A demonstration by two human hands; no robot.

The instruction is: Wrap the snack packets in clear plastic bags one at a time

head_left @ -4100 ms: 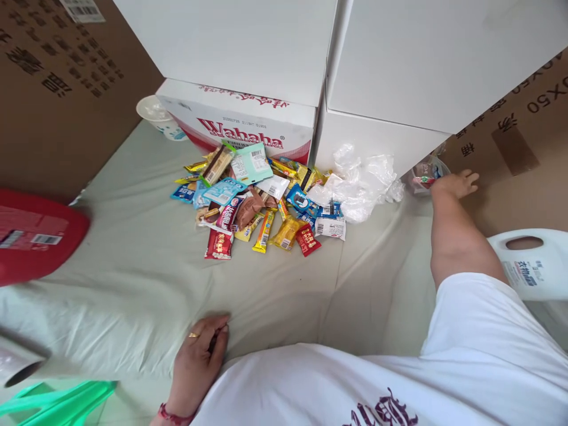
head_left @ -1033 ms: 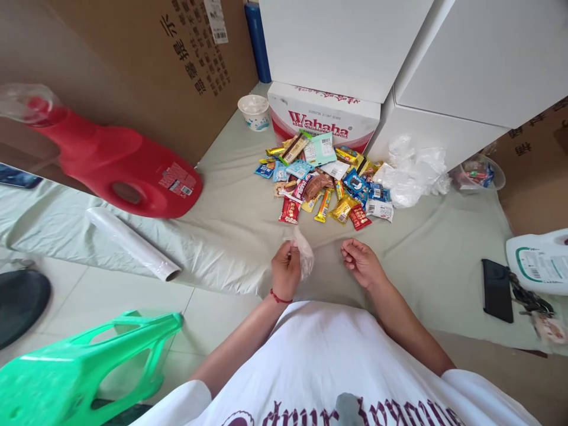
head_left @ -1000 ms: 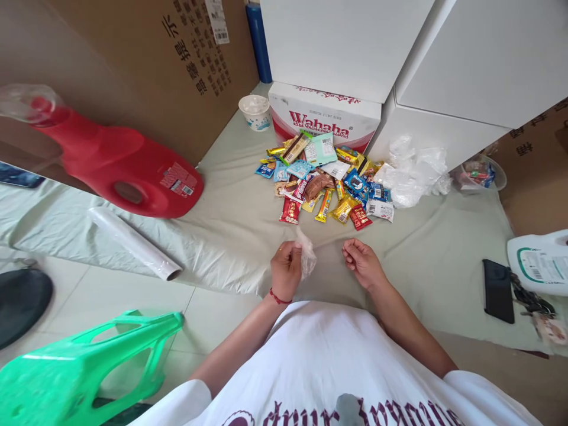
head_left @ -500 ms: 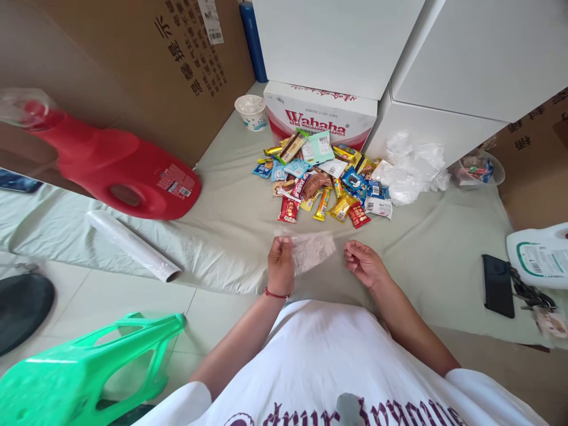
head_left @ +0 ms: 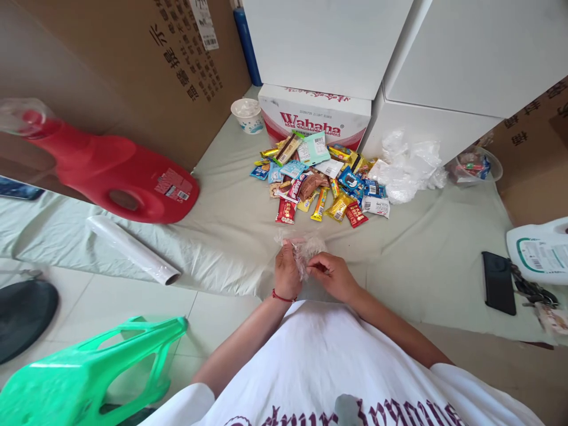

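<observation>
A clear plastic bag [head_left: 314,244] with a pinkish tint is bunched up in front of my shirt, above the cloth's near edge. My left hand [head_left: 287,272] is closed on its left side, thumb on top. Thumb and fingers of my right hand [head_left: 335,276] are pinched together at the bag's right lower edge. Just beyond my hands lies a pile of wrapped snacks [head_left: 339,204] in red, yellow, blue and white packets.
Behind the snacks stand a Wahaha carton [head_left: 315,115] and a paper cup [head_left: 247,116]. Crumpled clear bags [head_left: 410,168] lie to the right, near a phone [head_left: 499,283]. Leftward are a large red bottle [head_left: 133,171], a plastic film roll [head_left: 133,248] and a green stool [head_left: 89,367].
My right hand has moved left from beside the bag and now pinches its edge. The bag, spread flat before, is now bunched between my hands.
</observation>
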